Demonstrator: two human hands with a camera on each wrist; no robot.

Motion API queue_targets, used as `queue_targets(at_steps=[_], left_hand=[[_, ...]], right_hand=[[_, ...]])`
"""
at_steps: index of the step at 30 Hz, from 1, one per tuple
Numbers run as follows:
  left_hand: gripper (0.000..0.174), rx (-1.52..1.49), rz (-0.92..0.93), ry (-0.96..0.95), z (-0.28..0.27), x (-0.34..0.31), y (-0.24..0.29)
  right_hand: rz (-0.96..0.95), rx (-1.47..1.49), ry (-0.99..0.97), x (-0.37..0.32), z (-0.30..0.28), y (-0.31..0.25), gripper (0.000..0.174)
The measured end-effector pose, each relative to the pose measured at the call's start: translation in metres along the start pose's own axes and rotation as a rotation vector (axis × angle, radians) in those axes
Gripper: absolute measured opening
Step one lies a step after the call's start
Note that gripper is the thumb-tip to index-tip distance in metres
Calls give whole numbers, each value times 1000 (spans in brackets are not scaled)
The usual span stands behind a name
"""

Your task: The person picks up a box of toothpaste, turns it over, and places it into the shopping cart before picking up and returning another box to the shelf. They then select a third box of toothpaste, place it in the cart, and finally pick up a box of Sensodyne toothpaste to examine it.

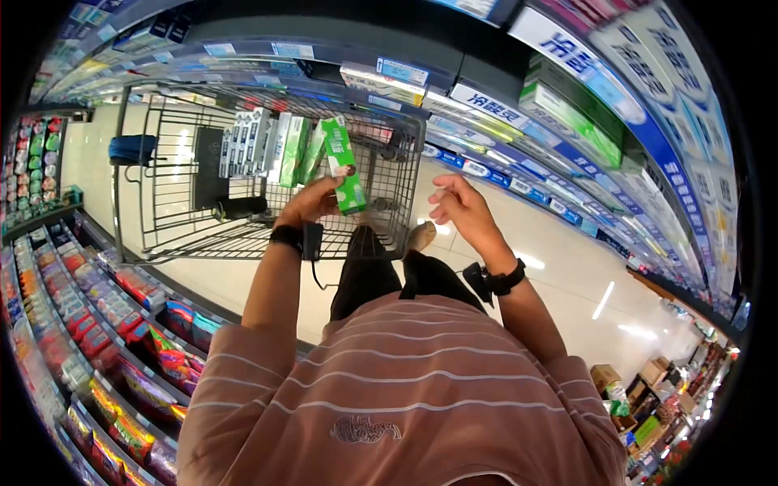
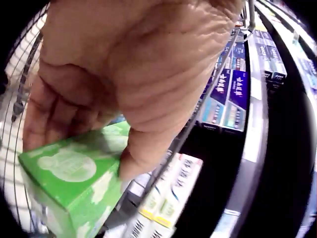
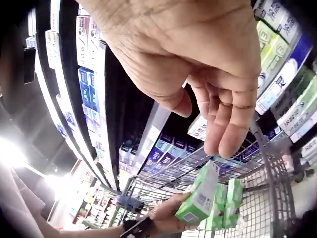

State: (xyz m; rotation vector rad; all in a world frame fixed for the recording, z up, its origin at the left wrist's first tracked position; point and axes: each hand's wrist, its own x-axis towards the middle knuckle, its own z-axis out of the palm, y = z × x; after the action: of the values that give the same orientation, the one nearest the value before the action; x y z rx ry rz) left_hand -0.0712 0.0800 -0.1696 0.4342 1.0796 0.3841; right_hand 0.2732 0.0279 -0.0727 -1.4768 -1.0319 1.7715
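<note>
My left hand point(image 1: 314, 201) grips a long green carton point(image 1: 344, 166) with white patches, near its lower end, over the shopping cart point(image 1: 182, 247). In the left wrist view, thumb and fingers lie on opposite sides of the green carton point(image 2: 74, 173). Just beyond it, more green-and-white boxes point(image 1: 296, 150) stand in the cart, beside several white boxes with dark print point(image 1: 245, 144). My right hand point(image 1: 466, 209) hangs in the air right of the cart, fingers loosely bent with nothing between them. The right wrist view shows that hand point(image 3: 218, 94) above the cart's rim.
Shelves of boxed goods point(image 1: 567, 121) run along the front and right, close to the cart. Bagged sweets point(image 1: 121, 405) fill a rack at the left. A blue bundle point(image 1: 134, 149) hangs at the cart's far-left end. Stacked goods point(image 1: 648, 389) stand farther back right.
</note>
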Motion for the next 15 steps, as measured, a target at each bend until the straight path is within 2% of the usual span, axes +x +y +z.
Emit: queue_targets(at_steps=[1, 2, 4, 5, 8, 10, 15], left_hand=[[63, -5, 85, -10, 19, -18, 3], [54, -45, 125, -9, 39, -35, 7], [47, -152, 290, -66, 78, -61, 11], [44, -206, 333, -54, 97, -69, 14], [47, -263, 492, -92, 151, -79, 23], [45, -258, 547, -130, 187, -85, 34], [51, -77, 622, -167, 236, -73, 33]], right_hand=[[-23, -18, -35, -2, 4, -6, 29], [-46, -37, -66, -2, 3, -10, 29], [-211, -278, -158, 4, 0, -9, 37], [-254, -302, -174, 1, 3, -12, 39], [-145, -188, -164, -15, 10, -43, 53], [-171, 81, -178, -28, 5, -52, 55], [-288, 92, -29, -46, -25, -62, 60]])
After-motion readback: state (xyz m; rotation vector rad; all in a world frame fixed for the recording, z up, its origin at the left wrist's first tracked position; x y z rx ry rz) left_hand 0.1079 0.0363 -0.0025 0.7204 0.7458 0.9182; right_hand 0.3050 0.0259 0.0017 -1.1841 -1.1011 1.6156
